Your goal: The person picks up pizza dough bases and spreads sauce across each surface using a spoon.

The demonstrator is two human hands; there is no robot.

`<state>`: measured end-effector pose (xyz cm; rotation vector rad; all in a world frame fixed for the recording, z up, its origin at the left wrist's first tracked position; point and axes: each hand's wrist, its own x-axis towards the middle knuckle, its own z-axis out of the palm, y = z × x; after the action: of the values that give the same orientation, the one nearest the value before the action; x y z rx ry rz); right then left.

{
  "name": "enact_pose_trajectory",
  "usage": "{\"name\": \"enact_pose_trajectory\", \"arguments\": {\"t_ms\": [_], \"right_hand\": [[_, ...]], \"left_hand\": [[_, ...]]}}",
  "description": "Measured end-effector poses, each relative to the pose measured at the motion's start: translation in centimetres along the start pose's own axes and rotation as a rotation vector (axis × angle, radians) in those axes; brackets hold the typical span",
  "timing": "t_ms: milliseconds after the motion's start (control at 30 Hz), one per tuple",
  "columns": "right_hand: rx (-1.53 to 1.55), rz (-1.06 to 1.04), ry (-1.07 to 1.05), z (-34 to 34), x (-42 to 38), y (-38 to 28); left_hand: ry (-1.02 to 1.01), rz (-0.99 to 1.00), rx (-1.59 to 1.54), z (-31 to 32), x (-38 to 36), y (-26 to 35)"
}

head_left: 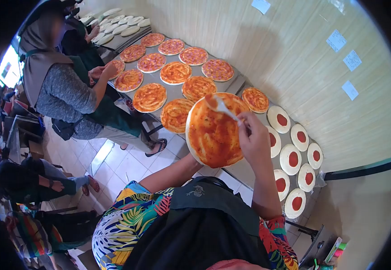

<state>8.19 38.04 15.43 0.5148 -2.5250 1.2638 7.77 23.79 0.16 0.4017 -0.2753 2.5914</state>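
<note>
Mid-frame, our left hand, hidden under the pizza base (pixel 213 132), holds it up; right hand (pixel 253 137) clamps the spatula (pixel 220 105), sauce nearly spread. Dabbed bases (pixel 290 158) at right table (pixel 236 83) still wait.

A long metal table (pixel 177 92) runs from upper left to lower right, carrying sauced pizza bases (pixel 149 97) and smaller dough rounds (pixel 290 159) with sauce dots
</note>
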Motion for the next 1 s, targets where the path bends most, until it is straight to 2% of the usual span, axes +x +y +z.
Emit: {"name": "enact_pose_trajectory", "arguments": {"t_ms": [33, 67, 233, 367, 433, 500, 567, 600, 700, 767, 833, 900, 1000], "right_hand": [[-0.015, -0.039, 0.044, 0.1, 0.3, 0.3], [-0.087, 0.033, 0.051, -0.7, 0.5, 0.1], [0.032, 0.123, 0.124, -1.6, -0.9, 4.1], [0.123, 0.133, 0.074, 0.3, -1.8, 1.5], [0.058, -0.087, -0.063, 0.4, -2.5, 0.0], [0.056, -0.13, -0.082, -0.4, -2.8, -0.2], [-0.037, -0.159, -0.039, -2.0, -2.7, 1.7], [-0.112, -0.093, 0.007, -2.4, -2.4, 2.0], [-0.075, -0.039, 0.115, -1.3, -1.3, 1.7], [-0.049, -0.052, 0.086, -0.7, -1.6, 0.9], [-0.027, -0.104, -0.145, -1.0, -2.3, -0.3], [0.014, -0.134, -0.126, -1.9, -2.2, 0.3], [-0.164, -0.026, 0.008, -3.2, -1.2, 1.8]], "left_hand": [[0.074, -0.005, 0.031, 0.1, 0.5, -0.1], [0.145, -0.005, 0.065, 0.2, 0.9, -0.1], [0.115, -0.009, 0.038, 0.4, 1.3, 0.7], [0.162, -0.009, 0.118, 0.0, 1.5, 0.5], [0.185, -0.003, 0.163, -0.1, 1.5, 0.7], [0.212, 0.016, 0.211, -0.3, 1.1, 1.2], [0.234, 0.042, 0.256, -0.5, 0.6, 1.7], [0.245, 0.052, 0.276, -0.6, 0.4, 1.9], [0.276, 0.06, 0.333, -1.2, -0.1, 2.3], [0.297, 0.071, 0.376, -1.4, -0.4, 2.7], [0.282, 0.078, 0.352, -1.6, -0.1, 2.6], [0.249, 0.089, 0.299, -1.4, 0.2, 2.5], [0.2, 0.089, 0.217, -0.7, 0.6, 2.3]]}}
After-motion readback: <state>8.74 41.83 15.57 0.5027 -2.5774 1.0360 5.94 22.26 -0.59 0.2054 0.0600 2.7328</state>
